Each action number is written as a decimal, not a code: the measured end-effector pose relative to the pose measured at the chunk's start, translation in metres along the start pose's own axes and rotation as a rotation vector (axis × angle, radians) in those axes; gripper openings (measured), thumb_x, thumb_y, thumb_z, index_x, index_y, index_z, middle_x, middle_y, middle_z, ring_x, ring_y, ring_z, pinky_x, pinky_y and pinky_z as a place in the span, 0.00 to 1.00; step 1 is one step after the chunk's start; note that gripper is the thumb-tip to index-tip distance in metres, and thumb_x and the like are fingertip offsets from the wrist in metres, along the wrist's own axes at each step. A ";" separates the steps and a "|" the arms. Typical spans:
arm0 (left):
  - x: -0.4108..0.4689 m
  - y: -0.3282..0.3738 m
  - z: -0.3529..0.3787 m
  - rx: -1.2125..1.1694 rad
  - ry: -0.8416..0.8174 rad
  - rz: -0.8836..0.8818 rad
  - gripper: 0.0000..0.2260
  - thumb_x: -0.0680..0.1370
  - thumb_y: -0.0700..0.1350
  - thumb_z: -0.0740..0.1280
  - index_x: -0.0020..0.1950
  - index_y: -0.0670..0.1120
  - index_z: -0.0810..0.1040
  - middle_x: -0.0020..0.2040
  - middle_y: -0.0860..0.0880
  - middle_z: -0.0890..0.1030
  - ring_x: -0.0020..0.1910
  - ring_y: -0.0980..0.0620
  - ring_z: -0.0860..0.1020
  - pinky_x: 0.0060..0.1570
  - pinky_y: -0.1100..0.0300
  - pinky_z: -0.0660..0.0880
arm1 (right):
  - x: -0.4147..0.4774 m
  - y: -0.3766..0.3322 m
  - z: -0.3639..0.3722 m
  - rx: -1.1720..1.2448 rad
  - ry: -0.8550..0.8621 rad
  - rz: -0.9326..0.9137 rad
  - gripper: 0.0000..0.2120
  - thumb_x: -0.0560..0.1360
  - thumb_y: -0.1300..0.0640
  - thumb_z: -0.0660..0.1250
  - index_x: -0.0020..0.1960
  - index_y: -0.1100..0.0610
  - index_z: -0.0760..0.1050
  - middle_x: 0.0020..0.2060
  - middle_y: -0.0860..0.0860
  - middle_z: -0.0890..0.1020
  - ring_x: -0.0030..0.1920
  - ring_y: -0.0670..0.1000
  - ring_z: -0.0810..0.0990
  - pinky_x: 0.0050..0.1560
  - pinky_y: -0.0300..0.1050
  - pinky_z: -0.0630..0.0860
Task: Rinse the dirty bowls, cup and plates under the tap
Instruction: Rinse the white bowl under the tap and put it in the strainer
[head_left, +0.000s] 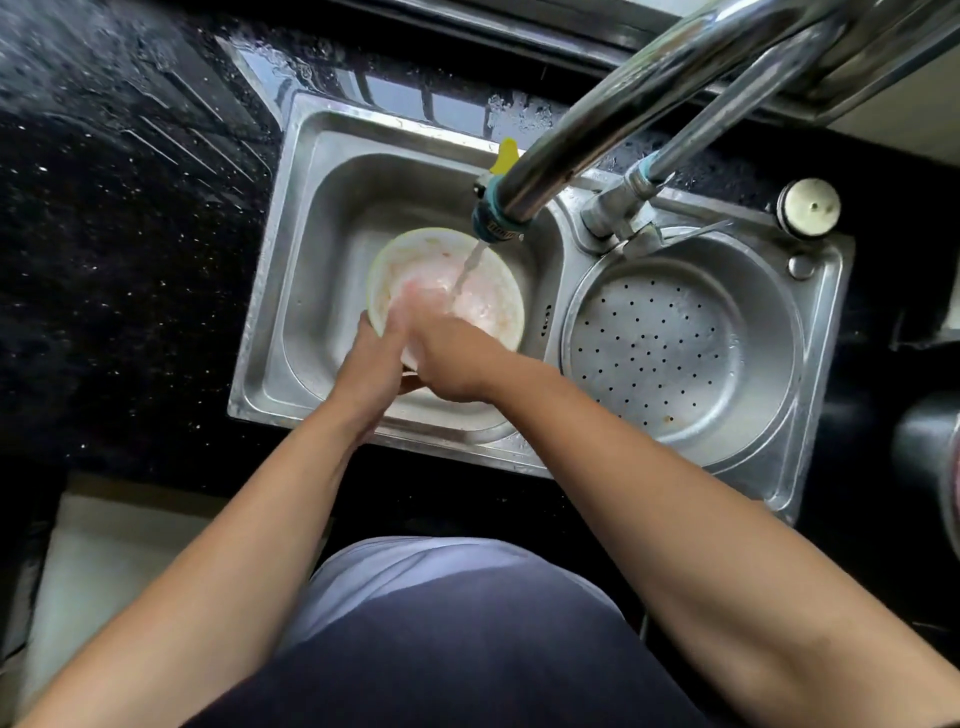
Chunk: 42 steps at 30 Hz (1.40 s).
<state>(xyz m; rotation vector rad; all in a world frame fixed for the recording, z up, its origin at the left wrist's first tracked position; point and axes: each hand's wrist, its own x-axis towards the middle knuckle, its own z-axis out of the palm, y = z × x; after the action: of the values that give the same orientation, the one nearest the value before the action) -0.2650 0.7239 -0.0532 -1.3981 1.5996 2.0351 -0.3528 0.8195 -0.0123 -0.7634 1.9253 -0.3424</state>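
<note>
A pale bowl with reddish food smears is held tilted in the left basin of the steel sink. Water runs from the tap spout into it. My left hand grips the bowl's near left rim. My right hand reaches inside the bowl, its blurred fingers spread against the inner wall below the stream. More crockery seems to lie under my hands, mostly hidden.
A round perforated steel strainer basin fills the sink's right half. The chrome tap pipe arches overhead. Wet black speckled counter surrounds the sink, with a round knob at the back right.
</note>
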 end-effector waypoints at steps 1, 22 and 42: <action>0.002 0.000 -0.005 -0.035 0.022 -0.005 0.21 0.85 0.58 0.59 0.75 0.50 0.68 0.68 0.44 0.81 0.58 0.46 0.85 0.51 0.46 0.85 | -0.005 0.005 0.002 0.006 -0.006 -0.030 0.27 0.83 0.60 0.57 0.82 0.56 0.59 0.77 0.60 0.69 0.75 0.61 0.69 0.74 0.52 0.65; -0.007 -0.009 -0.016 0.037 0.096 0.007 0.17 0.86 0.57 0.58 0.72 0.51 0.64 0.65 0.46 0.79 0.51 0.52 0.86 0.40 0.60 0.85 | -0.011 0.024 0.005 -0.045 0.093 0.071 0.14 0.81 0.57 0.59 0.55 0.59 0.83 0.55 0.60 0.84 0.58 0.62 0.80 0.52 0.47 0.75; -0.010 -0.016 -0.001 0.156 0.098 0.004 0.20 0.78 0.63 0.59 0.63 0.53 0.62 0.59 0.46 0.80 0.59 0.39 0.83 0.61 0.38 0.81 | -0.004 0.029 0.013 -0.090 -0.003 0.162 0.20 0.80 0.61 0.57 0.70 0.64 0.71 0.67 0.63 0.76 0.64 0.63 0.77 0.57 0.48 0.72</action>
<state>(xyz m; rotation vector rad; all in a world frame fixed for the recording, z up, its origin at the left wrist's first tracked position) -0.2489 0.7331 -0.0560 -1.4584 1.7598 1.8255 -0.3505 0.8455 -0.0318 -0.6604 1.9951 -0.1558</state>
